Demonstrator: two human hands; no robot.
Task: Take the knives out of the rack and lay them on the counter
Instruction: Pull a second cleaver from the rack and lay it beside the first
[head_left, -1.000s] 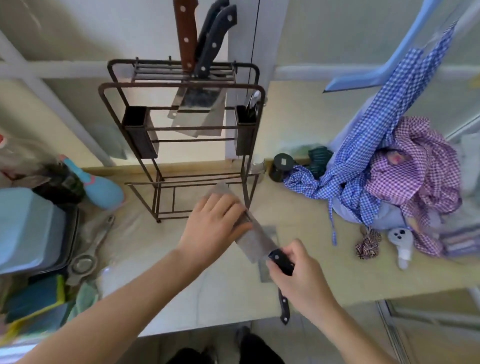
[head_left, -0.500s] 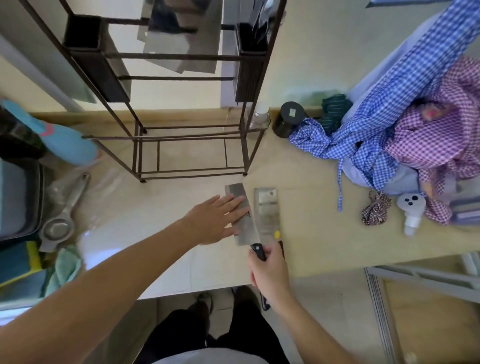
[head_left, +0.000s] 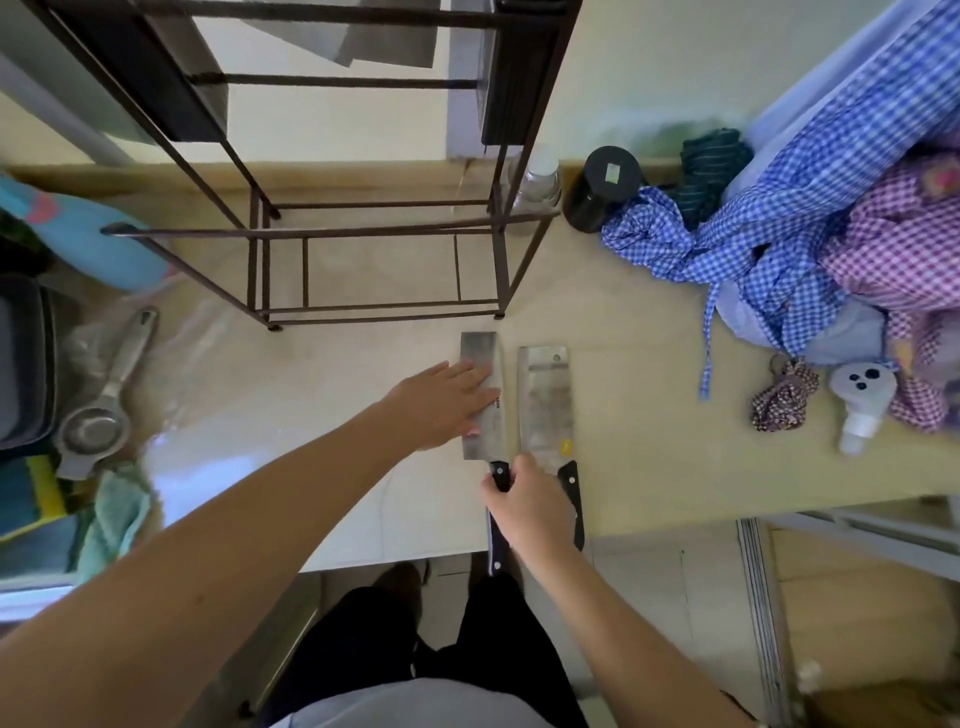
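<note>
Head view: right hand (head_left: 524, 506) grips cleaver (head_left: 485, 400) handle; left hand (head_left: 441, 402), fingers flat, pins blade on counter (head_left: 649, 467). Steel looks heavy, stiff, slick; handle safest.

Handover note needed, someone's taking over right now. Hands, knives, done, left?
Left hand: flat, pressing on the blade of the left cleaver.
Right hand: shut on that cleaver's black handle, at the counter edge.
Right cleaver lies flat beside it, parallel, handle over the edge.
Done: two cleavers on the counter, in front of the rack.
Left: let go of the left cleaver; blades still hang at the top of the rack, count hidden; take them out.
</note>
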